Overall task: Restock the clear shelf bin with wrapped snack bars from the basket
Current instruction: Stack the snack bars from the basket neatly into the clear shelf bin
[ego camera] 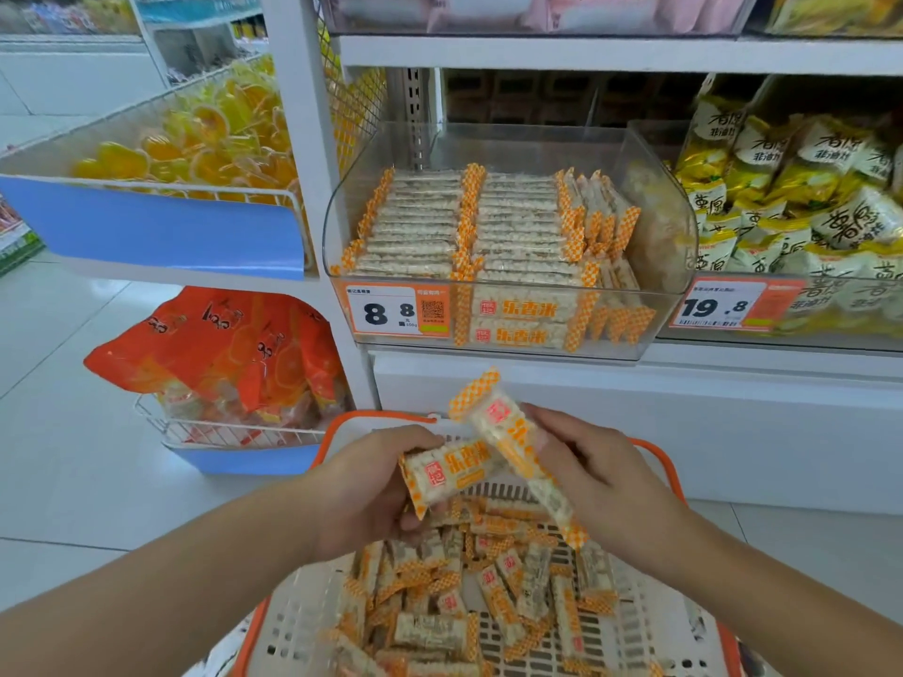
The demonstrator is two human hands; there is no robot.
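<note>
Fingers (415, 447) of the left hand (371, 491) are clamped on one wrapped snack bar (452, 473), held roughly level, label side up. Right hand (591, 473) pinches a second bar (513, 444) that tilts up to the left, its crimped orange-check end poking above both hands. The two bars cross and touch just over the basket (303, 623).

That basket is white perforated plastic with orange handles, and it's got a loose jumble of the same bars (493, 593) piled in it, all clear film with puffed-rice texture showing and checkered orange ends.

Up on the shelf, the clear shelf bin (508, 237) is a glossy, rounded-corner plastic tub. Bars inside lie in two neat flat rows, with a few more standing on edge at the right side. An orange price tag (397, 312) reading 8.8 sticks to its front.

Next bin to the right holds yellow and white crinkly snack bags (791, 197). To the left, a wire rack has yellow jelly cups (205, 144), and a lower one has orange bags (229, 354).
</note>
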